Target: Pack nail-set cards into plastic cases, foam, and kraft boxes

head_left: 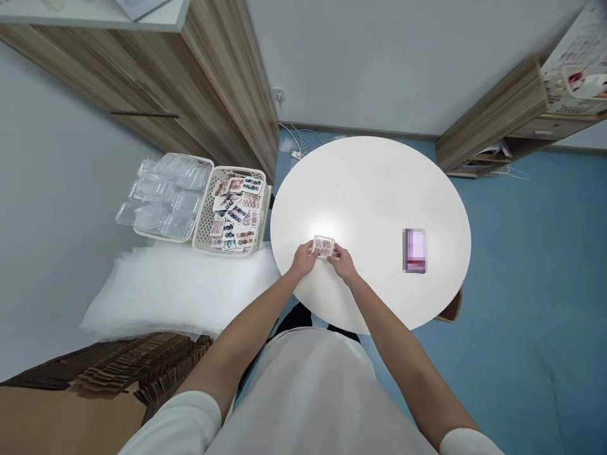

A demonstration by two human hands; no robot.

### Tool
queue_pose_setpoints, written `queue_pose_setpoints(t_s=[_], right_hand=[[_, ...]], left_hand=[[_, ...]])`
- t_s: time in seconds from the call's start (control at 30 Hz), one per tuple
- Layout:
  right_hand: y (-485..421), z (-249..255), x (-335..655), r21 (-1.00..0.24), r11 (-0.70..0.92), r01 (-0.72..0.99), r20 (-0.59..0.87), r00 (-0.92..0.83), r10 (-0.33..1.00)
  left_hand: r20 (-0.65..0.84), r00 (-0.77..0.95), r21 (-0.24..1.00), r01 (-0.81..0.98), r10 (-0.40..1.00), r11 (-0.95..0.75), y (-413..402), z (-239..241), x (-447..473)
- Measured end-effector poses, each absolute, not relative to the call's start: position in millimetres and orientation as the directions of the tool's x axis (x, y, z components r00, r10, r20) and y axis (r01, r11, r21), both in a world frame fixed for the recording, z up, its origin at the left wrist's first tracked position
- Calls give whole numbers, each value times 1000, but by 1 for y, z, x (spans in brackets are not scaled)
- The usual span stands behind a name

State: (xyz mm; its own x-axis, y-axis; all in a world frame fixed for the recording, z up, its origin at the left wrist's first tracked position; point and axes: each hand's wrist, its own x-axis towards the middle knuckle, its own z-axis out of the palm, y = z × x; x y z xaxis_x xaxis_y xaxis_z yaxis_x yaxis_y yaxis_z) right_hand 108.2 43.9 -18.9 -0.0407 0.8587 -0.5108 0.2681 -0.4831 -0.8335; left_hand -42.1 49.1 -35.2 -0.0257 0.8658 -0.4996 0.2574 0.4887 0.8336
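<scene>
Over the near left part of the round white table (379, 189), a small card of press-on nails (324, 246) is held between my two hands. Its pinkish nails sit in rows, and a clear shiny layer seems to cover it. My left hand (304, 258) grips the card's left edge, fingers closed on it. At the right edge, my right hand (342, 260) pinches the same card with thumb and fingers. Further right on the tabletop lies a blurred pink-purple box-like object (415, 251), apart from both hands.
Left of the table, a white basket (202, 230) holds many nail cards in mixed colours. Beside it, another basket (190, 239) is heaped with clear plastic cases (154, 196). White foam sheets (190, 284) and folded brown cardboard (128, 373) lie nearer me. Wooden cabinets (227, 76) flank the wall.
</scene>
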Motion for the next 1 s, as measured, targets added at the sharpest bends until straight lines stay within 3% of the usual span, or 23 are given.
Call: queue_pose_setpoints(t_s=[0.13,0.23,0.4,0.8,1.0], right_hand=[[75,-37,104,-835,-484,262,-509,-34,860],[88,-47,104,-827,-498,259,-516,-3,856],[94,-56,105,-824,-496,273,-530,-61,846],[77,-46,118,-762,-594,257,-614,1,789],[37,-36,126,-751,-548,368,-572,52,819]], left_hand=[[-497,-56,772,427,866,471,80,-48,-42],[-543,-3,748,453,840,485,95,-58,-41],[-568,6,735,454,823,504,100,-70,-40],[-599,-32,716,428,800,552,77,-69,-50],[-576,-30,763,338,817,551,21,-51,-71]])
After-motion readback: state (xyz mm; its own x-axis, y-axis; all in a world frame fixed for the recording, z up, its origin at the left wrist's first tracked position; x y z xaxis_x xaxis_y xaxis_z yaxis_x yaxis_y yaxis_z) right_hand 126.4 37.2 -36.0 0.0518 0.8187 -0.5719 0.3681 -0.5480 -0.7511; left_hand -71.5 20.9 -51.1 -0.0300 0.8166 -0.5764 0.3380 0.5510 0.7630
